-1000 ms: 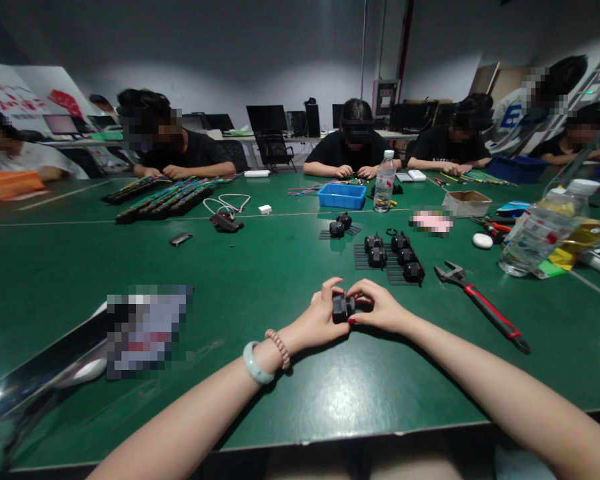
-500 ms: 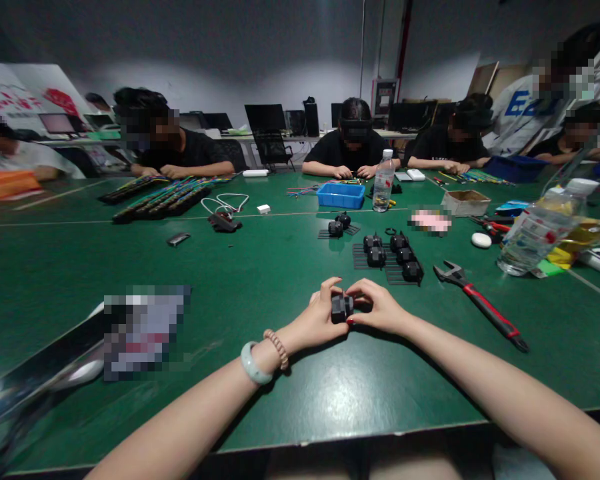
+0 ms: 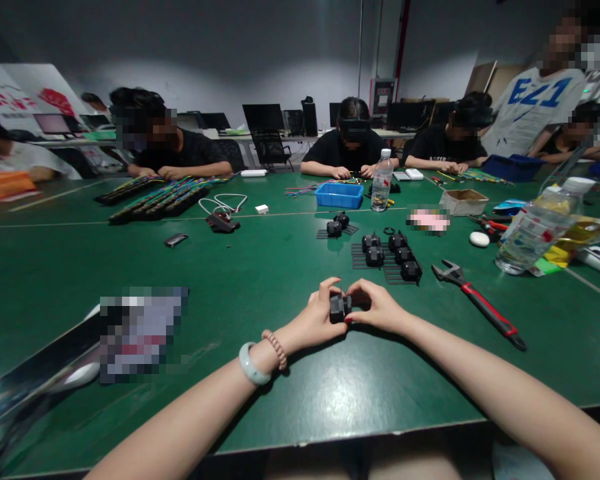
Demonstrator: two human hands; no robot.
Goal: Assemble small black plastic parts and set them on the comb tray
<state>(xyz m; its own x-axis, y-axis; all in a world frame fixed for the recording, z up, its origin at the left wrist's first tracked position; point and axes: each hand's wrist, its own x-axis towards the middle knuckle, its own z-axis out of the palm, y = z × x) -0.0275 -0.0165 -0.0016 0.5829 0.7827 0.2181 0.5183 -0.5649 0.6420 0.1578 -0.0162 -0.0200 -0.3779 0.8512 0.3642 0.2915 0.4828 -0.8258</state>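
Observation:
My left hand (image 3: 325, 313) is closed around a black, faceted plastic cable gland (image 3: 339, 309) just above the green table. From the other side my right hand (image 3: 377, 308) pinches its right end between thumb and fingers; the fingers partly hide that end. Beyond my hands, several more black glands (image 3: 404, 255) stand in a cluster on dark comb-like strips. A pair of similar glands (image 3: 335, 228) sits farther back, and a loose black ring (image 3: 389, 231) lies by the cluster. To the right rests an adjustable wrench (image 3: 480, 303) with red and black handle.
Water bottles (image 3: 533, 230) and a bag stand at right, near a cardboard box (image 3: 463, 202). A blue tray (image 3: 339, 195) sits toward the far side, with wire bundles (image 3: 163, 200) to its left. Several people work across the green table (image 3: 260, 267).
Both hands keep their hold on the gland with hardly any movement. The view has shifted slightly, and the standing person at the back right is more upright.

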